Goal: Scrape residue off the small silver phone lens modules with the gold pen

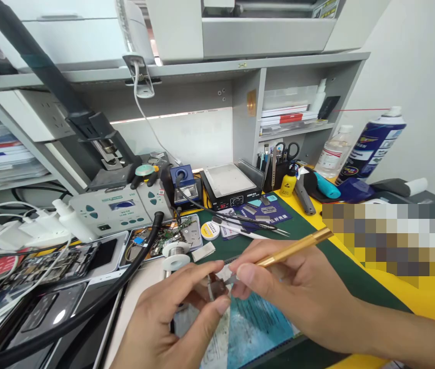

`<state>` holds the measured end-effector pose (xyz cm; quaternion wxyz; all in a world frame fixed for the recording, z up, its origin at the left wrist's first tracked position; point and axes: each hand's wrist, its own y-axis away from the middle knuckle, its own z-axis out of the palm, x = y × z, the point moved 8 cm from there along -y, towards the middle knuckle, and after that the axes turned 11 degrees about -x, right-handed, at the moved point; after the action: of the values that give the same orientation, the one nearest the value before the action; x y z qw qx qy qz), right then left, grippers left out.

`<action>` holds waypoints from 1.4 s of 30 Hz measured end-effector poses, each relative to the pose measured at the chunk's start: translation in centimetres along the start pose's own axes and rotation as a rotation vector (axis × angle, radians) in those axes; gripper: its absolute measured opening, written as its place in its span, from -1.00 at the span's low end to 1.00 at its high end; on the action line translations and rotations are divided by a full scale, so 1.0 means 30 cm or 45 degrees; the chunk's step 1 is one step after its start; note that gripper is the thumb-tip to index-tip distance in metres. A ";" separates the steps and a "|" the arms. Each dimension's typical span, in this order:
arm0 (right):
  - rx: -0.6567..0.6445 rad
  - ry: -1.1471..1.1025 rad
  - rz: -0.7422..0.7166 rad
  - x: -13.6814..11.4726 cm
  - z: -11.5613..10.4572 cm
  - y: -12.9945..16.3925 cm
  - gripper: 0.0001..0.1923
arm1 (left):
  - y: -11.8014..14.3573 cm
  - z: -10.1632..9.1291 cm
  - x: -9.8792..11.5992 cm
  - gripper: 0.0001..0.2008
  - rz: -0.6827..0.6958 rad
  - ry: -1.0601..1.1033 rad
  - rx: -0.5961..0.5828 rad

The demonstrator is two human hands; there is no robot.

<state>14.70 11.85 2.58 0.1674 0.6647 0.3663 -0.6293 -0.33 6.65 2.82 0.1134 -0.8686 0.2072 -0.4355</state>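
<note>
Left hand (179,312) pinches a small metal part (217,284); right hand (287,292) grips a brass-handled tool (294,247), tip touching it, above the green mat (317,246).

Solder reel (174,250) left of tweezers (252,225); hotplate (230,185) behind.

two hands (171,312) (298,297), one gold-handled tool (294,247), one small metal part (217,284), one spray can (371,143), one clear bottle (333,152), one yellow bottle (289,183), one solder spool (175,251).
</note>
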 end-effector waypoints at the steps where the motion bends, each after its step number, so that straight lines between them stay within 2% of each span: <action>1: -0.005 0.017 -0.009 -0.005 0.000 0.002 -0.82 | 0.003 -0.002 -0.009 -0.63 -0.012 0.071 0.010; 8: -0.011 0.190 -0.062 -0.038 -0.007 0.001 -0.82 | 0.004 0.040 -0.061 -0.68 -0.188 0.522 -0.156; 16: -0.023 0.389 -0.204 -0.076 0.000 -0.003 -0.82 | 0.000 0.051 -0.072 -0.64 -0.221 0.613 -0.138; 21: -0.016 0.336 -0.232 -0.075 -0.001 0.001 -0.82 | -0.001 0.048 -0.069 -0.66 -0.236 0.648 -0.157; 29: -0.028 0.285 -0.274 -0.077 0.003 0.008 -0.76 | -0.001 0.066 -0.071 -0.67 -0.275 0.914 -0.176; 37: -0.012 0.236 -0.219 -0.067 -0.002 0.015 -0.88 | 0.003 0.079 -0.083 -0.69 -0.315 1.094 -0.175; 42: -0.081 0.048 -0.201 -0.063 0.013 0.004 -0.83 | -0.004 0.089 -0.073 -0.74 -0.343 1.180 -0.135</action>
<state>14.62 10.99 4.31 0.1315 0.6398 0.4405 -0.6159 0.67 7.79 -0.27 -0.0926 -0.6070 0.1435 -0.7761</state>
